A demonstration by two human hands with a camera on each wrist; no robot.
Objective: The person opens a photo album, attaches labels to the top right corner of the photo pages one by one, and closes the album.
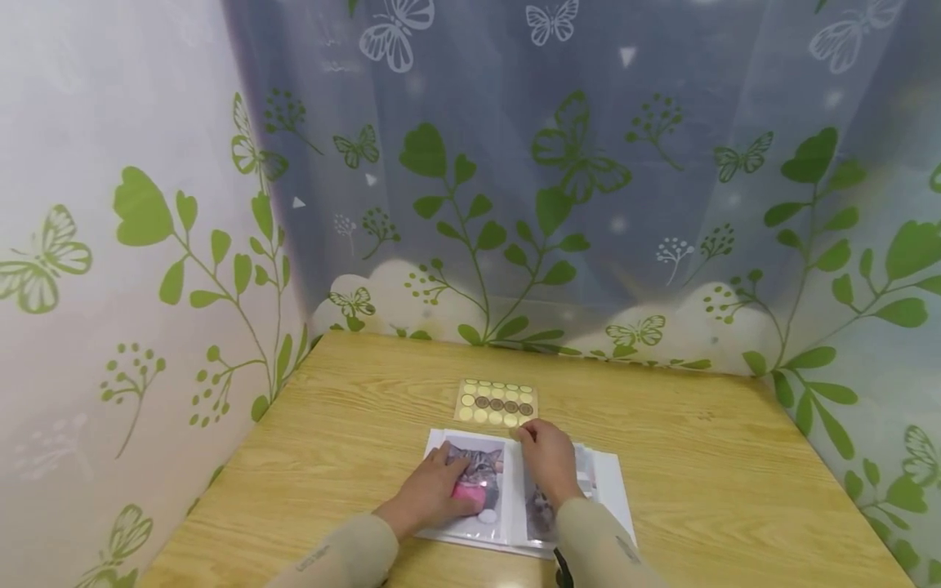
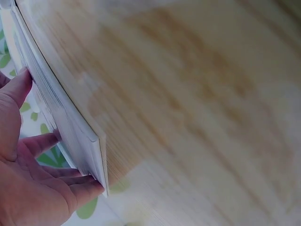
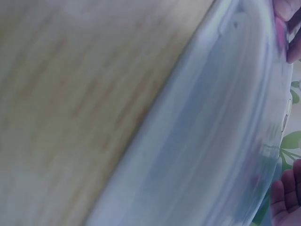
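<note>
A photo album (image 1: 507, 506) lies spread on the wooden table, with a picture of a grey tabby cat (image 1: 481, 469) on its left page. My left hand (image 1: 434, 490) rests on that page, its fingertips touching the surface; in the left wrist view the hand (image 2: 37, 183) presses on the album edge-on (image 2: 61, 108). Over the upper part of the right page is my right hand (image 1: 550, 461), fingertips bunched near the lower right corner of a sheet of round yellow stickers (image 1: 485, 392). Whether they pinch anything is hidden. Several circles on the sheet are brown.
The wooden table (image 1: 698, 465) extends around the album on both sides. Curtains printed with green leaves and butterflies (image 1: 478, 229) enclose its back and sides. A dark band (image 1: 563, 567) shows at the right wrist.
</note>
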